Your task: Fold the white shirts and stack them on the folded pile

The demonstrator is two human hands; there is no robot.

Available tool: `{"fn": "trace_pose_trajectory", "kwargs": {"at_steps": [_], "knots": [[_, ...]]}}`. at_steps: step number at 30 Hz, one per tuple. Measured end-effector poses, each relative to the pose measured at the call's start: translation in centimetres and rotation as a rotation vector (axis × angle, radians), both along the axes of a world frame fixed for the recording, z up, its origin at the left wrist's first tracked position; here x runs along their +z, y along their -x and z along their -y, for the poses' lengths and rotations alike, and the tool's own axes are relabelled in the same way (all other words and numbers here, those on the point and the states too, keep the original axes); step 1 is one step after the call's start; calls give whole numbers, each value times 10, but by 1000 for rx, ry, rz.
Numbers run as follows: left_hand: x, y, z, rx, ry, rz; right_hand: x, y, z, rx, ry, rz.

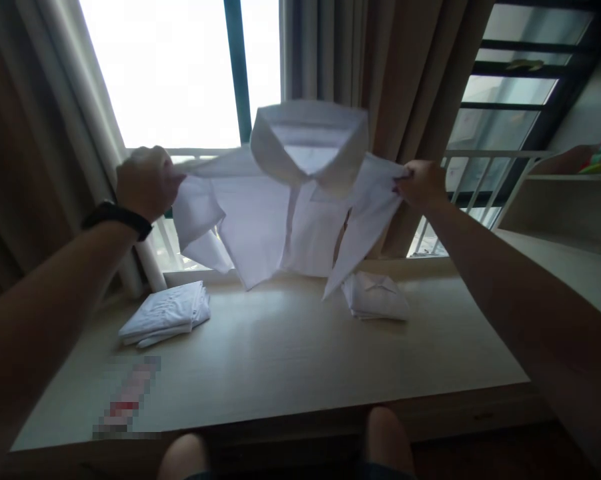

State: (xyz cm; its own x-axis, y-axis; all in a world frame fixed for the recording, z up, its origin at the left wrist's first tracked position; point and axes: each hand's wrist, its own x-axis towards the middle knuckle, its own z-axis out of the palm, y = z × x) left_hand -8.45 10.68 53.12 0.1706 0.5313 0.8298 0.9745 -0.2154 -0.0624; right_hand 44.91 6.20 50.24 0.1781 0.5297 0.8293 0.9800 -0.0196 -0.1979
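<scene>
A white collared shirt hangs spread out in the air between my two hands, its collar up and its front toward me. My left hand, with a black band on the wrist, is closed on the shirt at one shoulder or sleeve. At the opposite side my right hand pinches the other shoulder or sleeve. Both short sleeves droop below my grips. The shirt's lower edge hangs just over the far part of the pale table; whether it touches I cannot tell.
Folded white cloth lies on the table's left side. Another folded white garment lies at the back right, partly behind a sleeve. A blurred-out item is near the front left edge. Curtains and windows stand behind; a shelf is at right.
</scene>
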Motion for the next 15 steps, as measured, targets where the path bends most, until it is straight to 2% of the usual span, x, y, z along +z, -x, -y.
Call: {"fn": "trace_pose_trajectory", "kwargs": {"at_steps": [1, 3, 6, 8, 10, 12, 13, 15], "knots": [[-22, 5, 8, 15, 46, -33, -24, 0, 10, -15, 27, -45], [-79, 18, 23, 30, 149, -79, -86, 3, 31, -3, 16, -113], [-185, 37, 45, -5, 306, -46, -205, 12, 61, 69, 61, -183], [-260, 46, 60, -13, 418, 32, -287, 22, 81, 87, 190, -267], [-329, 53, 76, -9, 561, 76, -360, 34, 102, 60, 361, -377], [-386, 57, 93, 13, 716, 67, -417, 45, 121, 45, 517, -430], [-408, 60, 101, 7, 778, 44, -438, 49, 130, 45, 575, -447], [-440, 66, 116, -2, 856, 3, -466, 53, 146, 77, 626, -460]]}}
